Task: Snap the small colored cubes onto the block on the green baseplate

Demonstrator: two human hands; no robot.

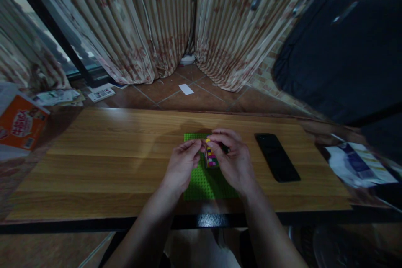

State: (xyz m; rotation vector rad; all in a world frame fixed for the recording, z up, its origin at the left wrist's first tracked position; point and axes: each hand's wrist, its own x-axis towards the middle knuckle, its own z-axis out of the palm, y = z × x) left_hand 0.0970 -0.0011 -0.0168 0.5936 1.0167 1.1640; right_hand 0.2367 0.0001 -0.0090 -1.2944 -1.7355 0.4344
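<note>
A green studded baseplate (204, 184) lies flat at the middle of the wooden table (109, 155). On it stands a small stack of bricks (211, 157) in yellow, pink, purple and other colours. My left hand (184, 165) has its fingers curled and pinched against the stack's left side. My right hand (234, 159) wraps over the stack's top and right side, fingers closed. Both hands hide much of the stack.
A black phone (277, 157) lies face up to the right of the baseplate. An orange box (21, 123) sits off the table's left end, papers (361, 163) off the right end. Striped curtains (150, 21) hang behind over a tiled floor.
</note>
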